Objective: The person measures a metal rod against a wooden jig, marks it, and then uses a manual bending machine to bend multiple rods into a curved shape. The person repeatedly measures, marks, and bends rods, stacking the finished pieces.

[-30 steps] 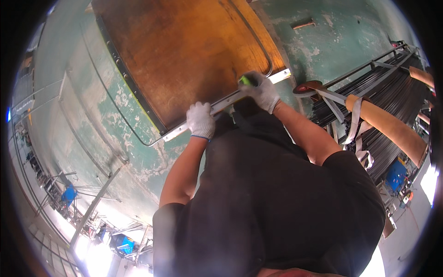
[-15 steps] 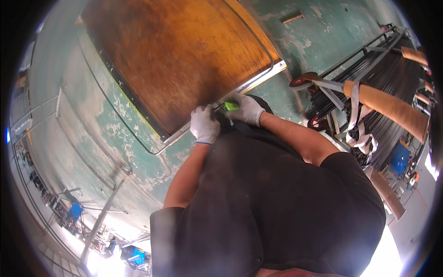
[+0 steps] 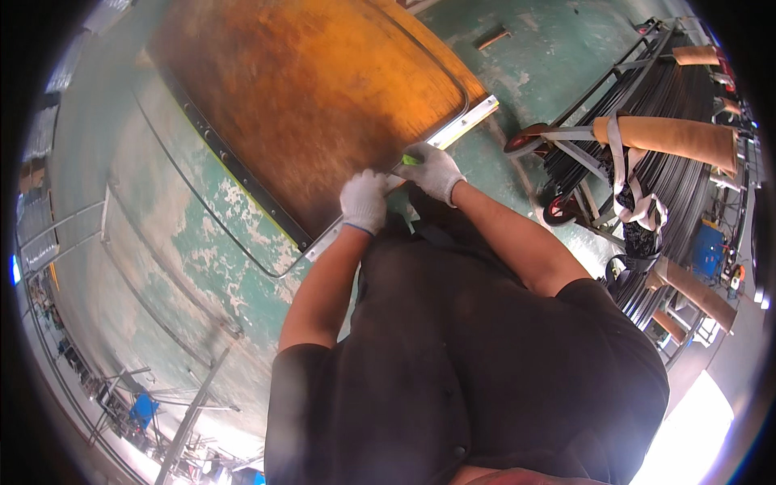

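Brought the right hand (image 3: 436, 172) leftward along the metal strip (image 3: 465, 123), gripping a green object (image 3: 411, 160) — now sharing one stretch with the left hand (image 3: 364, 201), of unclear grip

The tabletop (image 3: 315, 97) is mottled orange-brown, the floor (image 3: 230, 234) patched green and whitish. The white left glove (image 3: 364, 200) is edged in blue, the small held item (image 3: 411, 160) coloured bright green.

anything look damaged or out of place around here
Yes, mostly wear: the floor left of the board has lost its green paint in pale, ragged patches, and the board's orange face is unevenly darkened. At right, a pale strap hangs in untidy loops off the cart.
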### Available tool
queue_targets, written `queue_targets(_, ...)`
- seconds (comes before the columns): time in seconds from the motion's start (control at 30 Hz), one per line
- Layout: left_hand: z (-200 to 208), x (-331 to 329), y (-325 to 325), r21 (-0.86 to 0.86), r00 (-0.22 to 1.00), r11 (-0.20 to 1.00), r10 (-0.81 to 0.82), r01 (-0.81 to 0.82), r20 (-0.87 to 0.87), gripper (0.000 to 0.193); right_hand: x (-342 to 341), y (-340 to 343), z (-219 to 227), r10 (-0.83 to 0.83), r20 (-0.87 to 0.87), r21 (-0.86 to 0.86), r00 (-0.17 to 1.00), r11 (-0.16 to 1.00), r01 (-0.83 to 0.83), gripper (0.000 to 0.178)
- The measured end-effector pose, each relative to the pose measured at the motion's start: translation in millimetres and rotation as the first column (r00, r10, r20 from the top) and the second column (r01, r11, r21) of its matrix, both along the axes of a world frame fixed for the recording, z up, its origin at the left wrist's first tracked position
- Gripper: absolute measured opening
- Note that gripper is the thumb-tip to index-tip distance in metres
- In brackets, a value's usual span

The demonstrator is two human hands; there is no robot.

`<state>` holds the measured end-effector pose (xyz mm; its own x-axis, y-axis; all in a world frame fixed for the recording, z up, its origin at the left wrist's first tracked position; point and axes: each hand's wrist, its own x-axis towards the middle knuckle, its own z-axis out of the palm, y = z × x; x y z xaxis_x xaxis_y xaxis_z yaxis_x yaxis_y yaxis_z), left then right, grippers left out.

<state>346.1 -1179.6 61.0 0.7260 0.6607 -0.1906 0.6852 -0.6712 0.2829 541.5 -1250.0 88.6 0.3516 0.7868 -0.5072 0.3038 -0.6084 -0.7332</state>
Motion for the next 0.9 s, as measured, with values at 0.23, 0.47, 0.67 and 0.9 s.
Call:
queue_targets(0.23, 2.2, 4.1, -4.6, -0.007, 0.998, 1.000, -0.007, 0.007, -0.055, 0.012, 18.5, 0.9, 1.1, -0.081, 0.047, 0.052, 0.996, 0.996, 0.078, 0.054)
queue_targets(0.47, 1.5, 7.9, -4.4, -0.026, 0.994, 0.999, 0.042, -0.045, -0.099, 0.013, 78.1, 15.6, -41.0, -0.234, -0.169, 0.083, 0.957, 0.965, 0.250, 0.042)
queue_targets(0.67, 3.5, 14.4, 3.6, -0.044, 0.991, 0.998, 0.028, -0.034, -0.133, 0.016, 55.8, 34.2, -13.9, -0.020, 0.023, 0.103, 1.000, 0.994, 0.017, 0.045)
queue_targets(0.9, 3.8, 5.9, -1.7, -0.072, 0.974, 0.996, 0.033, -0.051, -0.226, 0.016, 66.3, 50.3, -27.6, -0.140, -0.032, 0.106, 0.990, 0.984, 0.143, 0.035)
